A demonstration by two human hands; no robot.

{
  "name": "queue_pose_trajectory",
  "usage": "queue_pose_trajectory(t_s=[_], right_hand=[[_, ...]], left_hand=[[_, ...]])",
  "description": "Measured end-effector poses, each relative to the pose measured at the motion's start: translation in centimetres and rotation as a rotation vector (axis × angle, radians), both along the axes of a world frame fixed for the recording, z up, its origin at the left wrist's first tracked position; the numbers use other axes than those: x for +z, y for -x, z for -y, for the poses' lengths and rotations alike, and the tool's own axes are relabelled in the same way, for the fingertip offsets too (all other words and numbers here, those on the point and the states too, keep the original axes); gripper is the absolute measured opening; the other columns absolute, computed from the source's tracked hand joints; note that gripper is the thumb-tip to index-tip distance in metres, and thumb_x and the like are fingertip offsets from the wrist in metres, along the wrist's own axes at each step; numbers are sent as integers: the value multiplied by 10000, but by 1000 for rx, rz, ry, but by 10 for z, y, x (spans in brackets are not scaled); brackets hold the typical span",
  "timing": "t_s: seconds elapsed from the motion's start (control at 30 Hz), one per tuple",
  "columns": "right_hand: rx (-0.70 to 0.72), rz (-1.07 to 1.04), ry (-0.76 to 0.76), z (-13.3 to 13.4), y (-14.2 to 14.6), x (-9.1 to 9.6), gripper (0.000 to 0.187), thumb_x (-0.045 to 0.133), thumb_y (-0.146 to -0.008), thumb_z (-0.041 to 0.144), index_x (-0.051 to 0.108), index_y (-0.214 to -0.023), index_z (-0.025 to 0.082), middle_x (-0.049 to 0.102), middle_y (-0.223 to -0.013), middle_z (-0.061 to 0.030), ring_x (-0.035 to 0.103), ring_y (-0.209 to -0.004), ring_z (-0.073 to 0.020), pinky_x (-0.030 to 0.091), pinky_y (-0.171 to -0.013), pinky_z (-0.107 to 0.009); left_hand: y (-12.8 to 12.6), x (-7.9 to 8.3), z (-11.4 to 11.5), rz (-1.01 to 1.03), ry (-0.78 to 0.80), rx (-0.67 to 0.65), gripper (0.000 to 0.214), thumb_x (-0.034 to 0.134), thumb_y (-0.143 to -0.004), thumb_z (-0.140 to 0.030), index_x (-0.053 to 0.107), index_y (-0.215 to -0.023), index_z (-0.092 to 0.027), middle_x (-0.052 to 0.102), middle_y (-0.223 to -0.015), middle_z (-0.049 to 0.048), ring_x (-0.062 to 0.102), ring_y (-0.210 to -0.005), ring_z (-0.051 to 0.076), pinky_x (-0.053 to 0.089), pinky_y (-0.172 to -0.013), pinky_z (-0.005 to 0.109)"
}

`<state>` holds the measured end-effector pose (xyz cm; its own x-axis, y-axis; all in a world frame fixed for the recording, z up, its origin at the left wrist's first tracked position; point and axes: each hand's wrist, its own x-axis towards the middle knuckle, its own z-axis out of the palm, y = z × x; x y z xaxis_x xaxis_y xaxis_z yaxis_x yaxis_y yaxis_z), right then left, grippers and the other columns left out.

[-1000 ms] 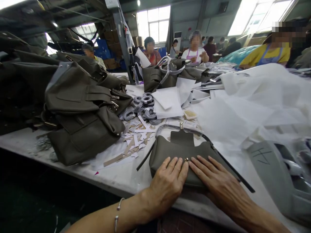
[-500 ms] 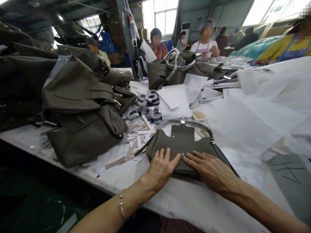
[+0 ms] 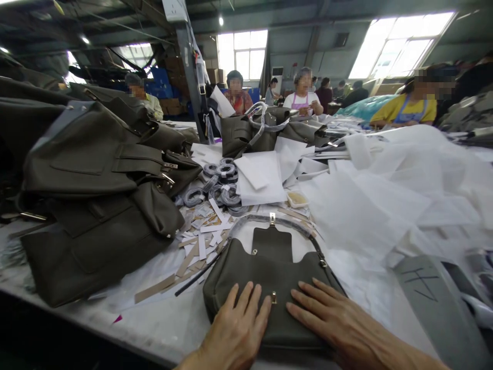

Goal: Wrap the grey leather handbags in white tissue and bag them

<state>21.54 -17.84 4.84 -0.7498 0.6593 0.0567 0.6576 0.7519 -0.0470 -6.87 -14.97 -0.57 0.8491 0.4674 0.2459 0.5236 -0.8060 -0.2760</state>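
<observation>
A dark olive handbag (image 3: pixel 277 272) lies flat on the table in front of me, its flap (image 3: pixel 271 243) folded out away from me. My left hand (image 3: pixel 241 321) rests on the bag's front, fingers stretched out, left of a small gold turn lock (image 3: pixel 273 297). To the right of that lock my right hand (image 3: pixel 323 313) lies flat on the bag, fingers extended. A gold clasp plate (image 3: pixel 272 219) sits at the flap's tip. The handle (image 3: pixel 246 220), wrapped in clear plastic, arches behind the flap.
Several olive bags (image 3: pixel 92 154) are heaped at the left. Paper and card strips (image 3: pixel 202 241), wrapped coiled straps (image 3: pixel 227 177) and white sheets (image 3: pixel 262 177) lie beyond. White padding (image 3: pixel 370 200) and a grey marked board (image 3: pixel 423 293) are at the right. Several people sit across the table.
The view has tilted up and shifted right, so the bag appears lower. Both hands stay flat on the bag; my fingertips have drawn slightly away from the lock.
</observation>
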Motion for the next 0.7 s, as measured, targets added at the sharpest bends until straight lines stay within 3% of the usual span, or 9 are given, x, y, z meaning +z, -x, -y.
queue_pose_trajectory(t_s=[0.17,0.27,0.37,0.43,0.5,0.57,0.63,0.7], right_hand=[[24,-97,-165,-1,-12,-54,635,541,-908,244,356,-1515,256,468,-1491,-48,411,-1391,-262,395,-1130,-445],[-34,-168,-115,7,-7,-57,656,557,-908,296,333,-1525,273,451,-1505,-47,401,-1398,-251,382,-1140,-449],[-171,-245,-37,10,4,-39,804,626,-873,470,271,-1550,223,482,-1482,-99,450,-1364,-281,482,-1058,-424],[-289,-336,-51,2,6,-23,750,600,-900,463,288,-1540,229,544,-1435,-94,524,-1307,-255,537,-986,-365],[-422,-447,-182,-15,-2,-4,571,543,-948,354,375,-1486,261,584,-1392,-72,561,-1266,-220,520,-1003,-347],[-590,-505,-433,-39,-23,18,475,520,-957,293,446,-1424,244,556,-1404,-96,510,-1311,-236,428,-1096,-406],[-777,-451,-672,-67,-53,38,516,535,-946,337,439,-1424,168,457,-1471,-168,384,-1399,-297,319,-1153,-484],[-959,-357,-712,-97,-84,52,653,562,-917,408,386,-1450,75,375,-1505,-243,308,-1428,-356,274,-1153,-526]], left_hand=[[-8,-16,8,128,-148,-34,546,492,-968,-374,359,-1494,-316,550,-1408,113,509,-1287,339,350,-1059,574],[-17,-19,14,192,-109,-22,653,530,-915,-571,342,-1496,-339,555,-1398,138,492,-1308,357,294,-1080,638],[-28,-22,15,220,-49,10,829,498,-829,-747,288,-1517,-336,551,-1392,179,484,-1319,371,304,-1064,660],[-33,-24,14,218,-31,39,920,516,-774,-794,256,-1526,-333,540,-1396,201,475,-1325,387,307,-1054,673],[-36,-25,14,212,-25,54,987,540,-729,-819,233,-1533,-336,533,-1398,215,472,-1325,402,305,-1049,682],[-36,-26,13,206,-29,47,1007,541,-716,-828,211,-1537,-348,539,-1392,216,476,-1323,398,309,-1049,676],[-35,-27,13,208,-44,48,1004,535,-717,-830,199,-1538,-360,548,-1384,212,480,-1323,388,308,-1052,670],[-34,-27,13,217,-61,44,986,526,-728,-828,210,-1536,-359,559,-1373,210,490,-1316,381,299,-1058,665]])
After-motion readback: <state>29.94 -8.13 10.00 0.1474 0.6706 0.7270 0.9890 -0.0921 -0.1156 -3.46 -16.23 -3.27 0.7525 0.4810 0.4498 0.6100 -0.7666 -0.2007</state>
